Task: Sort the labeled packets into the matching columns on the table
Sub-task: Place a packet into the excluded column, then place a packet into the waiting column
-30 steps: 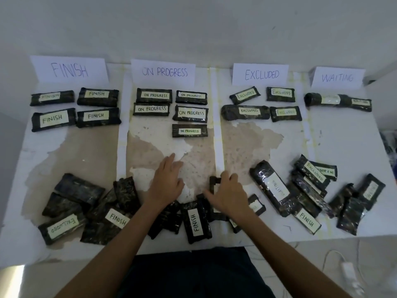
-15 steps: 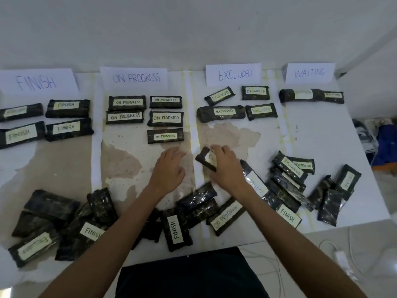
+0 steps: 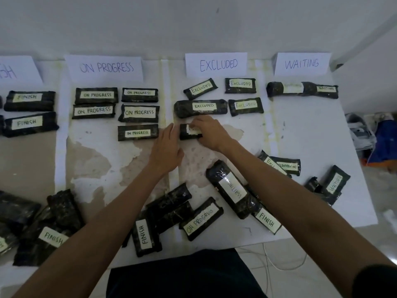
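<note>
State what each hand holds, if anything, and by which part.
Right hand grips a small dark packet by its right end; left hand, fingers straight, holds nothing.

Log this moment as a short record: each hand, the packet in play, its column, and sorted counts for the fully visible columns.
right hand: grips a packet, label mostly covered by fingers
left hand: open, beside the packet's left end
packet position: under the EXCLUDED sign, just below four Excluded packets
sorted counts: On Progress packets five; Excluded four plus this one; Waiting packets two
unsorted pile: along the table near edge
</note>
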`<state>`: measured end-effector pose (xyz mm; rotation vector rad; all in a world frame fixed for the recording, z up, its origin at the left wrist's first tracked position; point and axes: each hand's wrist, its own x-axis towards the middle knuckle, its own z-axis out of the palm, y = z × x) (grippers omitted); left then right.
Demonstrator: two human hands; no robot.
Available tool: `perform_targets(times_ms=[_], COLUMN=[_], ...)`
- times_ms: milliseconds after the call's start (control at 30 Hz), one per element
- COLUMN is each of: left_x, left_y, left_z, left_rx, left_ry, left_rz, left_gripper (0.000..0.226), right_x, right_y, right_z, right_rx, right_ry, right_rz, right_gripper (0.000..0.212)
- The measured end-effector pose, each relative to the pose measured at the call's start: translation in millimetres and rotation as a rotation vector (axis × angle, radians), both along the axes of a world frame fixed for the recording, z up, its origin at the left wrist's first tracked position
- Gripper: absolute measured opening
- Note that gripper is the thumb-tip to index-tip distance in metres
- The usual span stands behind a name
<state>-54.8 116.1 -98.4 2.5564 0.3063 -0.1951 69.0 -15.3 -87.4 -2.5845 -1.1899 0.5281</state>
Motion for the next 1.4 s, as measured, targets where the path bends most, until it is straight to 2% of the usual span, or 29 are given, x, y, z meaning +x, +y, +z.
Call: perform_targets(times_ms=[267, 400, 467, 633, 733, 800, 867, 1000, 1067, 1167, 1233, 1300, 1333, 1400], left_x=[-6, -26, -41, -77, -89, -95, -99, -96, -94, -89, -83, -76, -71, -59], left_y=[-7, -18, -26, -41, -49, -57, -67, -91, -101, -112, -116, -116, -117, -118], left_z=[0, 6, 8, 10, 14, 20, 29, 57, 68, 76, 80, 83, 85, 87], left_rx=[0.043, 0.005, -0.013, -0.039, -0.078, -0.105, -0.191, -0.651, -0.758, -0.793, -0.782, -0.759, -0.749, -0.721], left_ry=[0.002, 0.000, 0.014, 0.068, 0.068, 0.061, 0.056, 0.275, 0.338, 0.305, 0.305, 0.321, 0.328, 0.322], left_rz=[-0.002, 0.025, 0.022, -0.006, -0.031, -0.048, -0.047, 0.113, 0.123, 0.117, 0.125, 0.127, 0.129, 0.116], left_gripper=[0.074, 0.071, 0.069, 0.066, 0.063, 0.060, 0.057, 0.058, 0.057, 0.042, 0.036, 0.034, 0.032, 0.033], right_x=[3, -25, -49, -118, -137, -137, -135, -124, -119, -115, -114, -112, -110, -105], right_y=[-11, -25, -39, -70, -77, -80, -83, -89, -93, -105, -114, -126, -134, -152], right_z=[-1, 20, 34, 43, 36, 35, 39, 57, 70, 83, 84, 85, 87, 94], right_rx=[0.078, 0.102, 0.030, -0.333, -0.356, -0.321, -0.252, 0.128, 0.304, 0.412, 0.410, 0.376, 0.348, 0.249], right_ry=[0.056, 0.082, 0.071, 0.048, -0.009, -0.046, 0.024, 0.307, 0.480, 0.696, 0.708, 0.584, 0.457, 0.168], right_rz=[0.029, -0.101, -0.173, -0.335, -0.374, -0.390, -0.466, -0.870, -1.092, -1.275, -1.281, -1.183, -1.063, -0.679], right_gripper=[0.049, 0.052, 0.054, 0.062, 0.057, 0.059, 0.066, 0.073, 0.069, 0.064, 0.064, 0.068, 0.072, 0.079])
